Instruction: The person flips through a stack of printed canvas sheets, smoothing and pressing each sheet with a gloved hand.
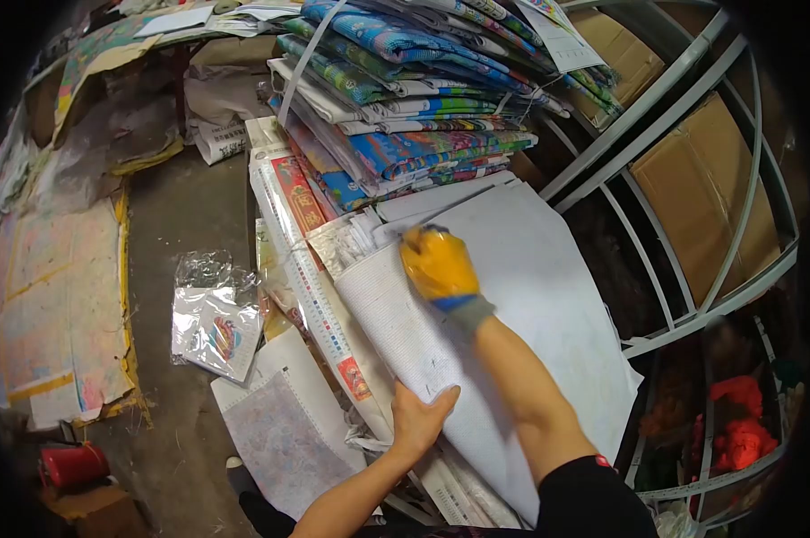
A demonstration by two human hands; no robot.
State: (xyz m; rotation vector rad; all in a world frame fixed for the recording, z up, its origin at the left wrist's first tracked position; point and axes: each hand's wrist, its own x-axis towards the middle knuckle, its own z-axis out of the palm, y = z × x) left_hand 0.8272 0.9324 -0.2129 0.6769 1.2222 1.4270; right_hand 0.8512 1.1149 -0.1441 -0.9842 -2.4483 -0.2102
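Observation:
A large white sheet (530, 233) of ribbed material lies across the stack in front of me, its left side folded over into a thick flap (396, 314). My left hand (418, 417), bare, grips the flap's left edge near its lower part, thumb on top and fingers tucked underneath. My right hand (439, 264) wears a yellow glove with a blue and grey cuff. It rests at the far end of the flap with its fingers curled, slightly blurred; whatever they hold is hidden.
Folded colourful printed sheets (441, 99) are piled beyond the white sheet. A metal rack (665, 161) with cardboard boxes (710, 197) stands at right. Plastic-wrapped packets (221, 327) lie on the left, near a red bucket (73, 464) and a stained board (60, 305).

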